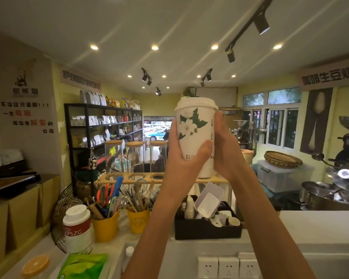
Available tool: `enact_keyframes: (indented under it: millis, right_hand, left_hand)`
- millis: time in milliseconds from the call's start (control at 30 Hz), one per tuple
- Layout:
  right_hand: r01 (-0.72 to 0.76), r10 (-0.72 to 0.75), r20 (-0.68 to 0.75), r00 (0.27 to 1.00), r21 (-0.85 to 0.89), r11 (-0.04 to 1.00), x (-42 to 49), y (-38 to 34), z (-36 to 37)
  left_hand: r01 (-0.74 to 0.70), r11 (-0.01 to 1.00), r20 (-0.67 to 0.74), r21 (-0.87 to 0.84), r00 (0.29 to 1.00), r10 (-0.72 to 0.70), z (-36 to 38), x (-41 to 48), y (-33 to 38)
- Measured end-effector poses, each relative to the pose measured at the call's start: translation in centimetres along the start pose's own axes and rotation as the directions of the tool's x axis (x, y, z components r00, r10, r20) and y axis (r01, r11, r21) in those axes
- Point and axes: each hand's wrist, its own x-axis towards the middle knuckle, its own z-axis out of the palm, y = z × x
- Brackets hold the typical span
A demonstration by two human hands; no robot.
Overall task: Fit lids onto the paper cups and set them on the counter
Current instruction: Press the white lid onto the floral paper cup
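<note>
A tall white paper cup (195, 135) printed with a white flower and green leaves is raised in front of me, upright, well above the counter. A white plastic lid (195, 103) sits on its rim. My left hand (181, 158) wraps the cup's left side, with the thumb across the lower front. My right hand (228, 150) holds the right side, fingers behind the cup. The cup's base hangs just over a wooden rack (129, 179) with round holes.
A black organizer tray (207, 228) with scoops, two yellow buckets (106, 227) of utensils and a white canister (78, 228) stand below. The white counter top (318, 224) lies at right. Wall sockets (228, 266) sit low in front. Glass jars (135, 156) stand behind the rack.
</note>
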Motion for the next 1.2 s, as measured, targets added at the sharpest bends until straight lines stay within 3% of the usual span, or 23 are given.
enact_keyframes:
  millis: [67,133,200,300,367,433,500,567,667,767,800,867,933,967,1000,1067,1200]
  right_hand:
    - [0.042,-0.043,-0.007,0.999,-0.147,0.988,0.2,-0.3,0.4]
    - [0.046,-0.08,-0.074,0.994,-0.379,0.924,0.4,-0.1,1.1]
    - [0.069,-0.177,-0.146,0.973,-0.55,0.832,0.0,0.3,1.9]
    - [0.12,-0.25,-0.172,0.953,-0.544,0.83,0.0,0.4,1.6]
    - [0.112,-0.219,-0.21,0.953,-0.428,0.897,0.3,0.0,0.7]
    - [0.071,-0.121,-0.226,0.967,-0.217,0.974,0.5,-0.3,-0.2]
    - [-0.014,0.003,-0.188,0.982,-0.058,0.998,0.3,0.0,-0.6]
    - [-0.071,0.07,-0.154,0.986,-0.003,0.997,0.0,0.7,-0.8]
    - [-0.103,0.091,-0.151,0.984,-0.074,0.992,0.1,1.2,-0.8]
    - [-0.045,0.022,-0.105,0.994,-0.224,0.974,0.9,0.4,-1.0]
    - [-0.002,-0.028,-0.097,0.995,-0.296,0.955,1.2,0.0,-1.0]
    - [0.064,-0.115,-0.107,0.988,-0.396,0.916,1.3,-0.7,-0.5]
    - [0.12,-0.188,-0.117,0.975,-0.434,0.893,0.9,-0.8,0.4]
    - [0.145,-0.228,-0.128,0.965,-0.46,0.876,0.7,-0.6,0.7]
    - [0.163,-0.268,-0.145,0.952,-0.497,0.852,0.5,-0.3,1.0]
    - [0.198,-0.327,-0.161,0.931,-0.53,0.824,0.1,0.7,0.9]
    - [0.288,-0.403,-0.076,0.912,-0.581,0.761,-1.3,3.1,-0.1]
  left_hand:
    - [-0.016,0.963,-0.144,0.27,0.988,0.057,0.6,0.1,-0.1]
    - [0.008,0.825,-0.235,0.566,0.96,0.152,1.5,-0.2,-0.3]
    - [-0.015,0.773,-0.21,0.634,0.959,0.192,2.1,-0.7,-0.7]
    - [-0.107,0.826,-0.061,0.554,0.984,0.168,1.8,-0.9,-1.3]
    - [-0.1,0.937,0.051,0.335,0.995,0.088,1.0,-0.8,-1.0]
    - [0.016,0.999,0.08,0.031,0.997,-0.018,0.4,-0.7,-0.4]
    - [0.157,0.964,0.096,-0.216,0.986,-0.139,0.1,-0.7,-0.2]
    - [0.239,0.916,0.149,-0.322,0.968,-0.2,0.3,-1.0,-0.4]
    - [0.234,0.921,0.138,-0.31,0.97,-0.201,0.5,-1.3,-1.3]
    - [0.116,0.964,0.002,-0.24,0.993,-0.119,0.4,-0.5,-1.8]
    - [0.056,0.988,-0.07,-0.141,0.995,-0.066,0.4,-0.1,-1.7]
    - [-0.064,0.964,-0.205,0.259,0.971,0.12,0.8,0.7,-1.5]
    - [-0.13,0.777,-0.19,0.616,0.932,0.307,1.4,0.9,-1.7]
    - [-0.158,0.71,-0.153,0.687,0.923,0.353,1.8,0.8,-2.2]
    - [-0.166,0.683,-0.131,0.712,0.923,0.361,2.2,0.5,-2.7]
    - [-0.142,0.739,-0.147,0.659,0.939,0.312,2.5,-0.2,-3.8]
    - [-0.135,0.95,-0.14,0.281,0.974,0.18,1.6,-0.9,-5.5]
